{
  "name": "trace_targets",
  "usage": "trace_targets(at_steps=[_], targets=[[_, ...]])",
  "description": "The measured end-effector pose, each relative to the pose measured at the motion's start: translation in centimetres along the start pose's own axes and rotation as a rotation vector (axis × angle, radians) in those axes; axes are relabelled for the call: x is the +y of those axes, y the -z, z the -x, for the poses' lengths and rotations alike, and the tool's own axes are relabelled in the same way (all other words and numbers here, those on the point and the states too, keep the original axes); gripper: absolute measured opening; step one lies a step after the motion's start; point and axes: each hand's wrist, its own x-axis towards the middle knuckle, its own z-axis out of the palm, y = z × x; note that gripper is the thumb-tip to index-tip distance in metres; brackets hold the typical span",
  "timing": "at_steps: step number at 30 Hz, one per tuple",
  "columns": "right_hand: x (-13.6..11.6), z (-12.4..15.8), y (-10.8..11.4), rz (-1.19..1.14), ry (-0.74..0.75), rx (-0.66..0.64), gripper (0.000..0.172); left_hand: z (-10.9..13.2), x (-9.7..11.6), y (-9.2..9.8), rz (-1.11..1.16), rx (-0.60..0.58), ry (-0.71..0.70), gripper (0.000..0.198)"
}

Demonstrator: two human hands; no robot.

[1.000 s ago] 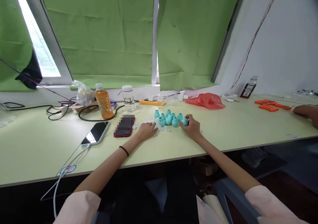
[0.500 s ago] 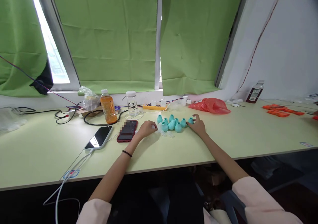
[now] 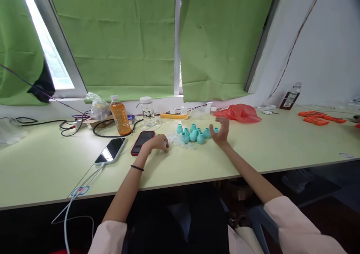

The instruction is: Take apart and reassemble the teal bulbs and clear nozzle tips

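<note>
Several small turquoise vase-shaped pieces point(image 3: 193, 135) stand in a cluster on the pale table. Beside them, on the left, lies a loose pile of small clear plastic pieces point(image 3: 180, 141). My left hand point(image 3: 158, 143) is at the left of this pile, fingers curled together with a small whitish clear plastic piece showing at the fingertips. At the right end of the cluster, my right hand point(image 3: 221, 132) is lifted with thumb and fingers apart, holding nothing. One turquoise piece point(image 3: 216, 130) sits just behind it, partly hidden.
Left of my left hand lie a red-cased phone point(image 3: 142, 143) and a charging phone point(image 3: 110, 151). An orange drink bottle point(image 3: 120, 116), a clear cup point(image 3: 147, 113) and a yellow power strip point(image 3: 174, 116) stand behind. A red plastic bag point(image 3: 239, 113) and orange tools point(image 3: 317, 117) lie rightward.
My left hand has moved left, away from the cluster, uncovering more of the clear pile. My right hand has risen off the turquoise piece and its fingers have spread.
</note>
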Motion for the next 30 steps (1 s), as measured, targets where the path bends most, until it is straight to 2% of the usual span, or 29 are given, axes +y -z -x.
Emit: trace_targets(at_steps=[4,7,9,16,30], targets=[[-7.5,2.3,-2.8,-0.124,0.427,-0.274,0.019,0.2,-0.1,0.2,0.005,-0.013,0.016,0.015],[-11.0,3.8,-4.4,-0.158,0.585,-0.408,0.021,0.2,0.1,0.1,0.010,0.015,0.027,0.012],[-11.4,4.1,-4.6,-0.137,0.582,-0.444,0.019,0.1,0.4,-0.1,0.035,0.024,0.014,0.014],[-9.8,3.7,-4.2,-0.024,0.436,-0.506,0.022,-0.4,1.0,-0.9,0.163,0.065,-0.050,0.024],[-9.7,3.3,-4.4,0.070,0.251,-0.600,0.028,-1.5,0.5,-2.5,0.130,0.273,-0.064,0.020]])
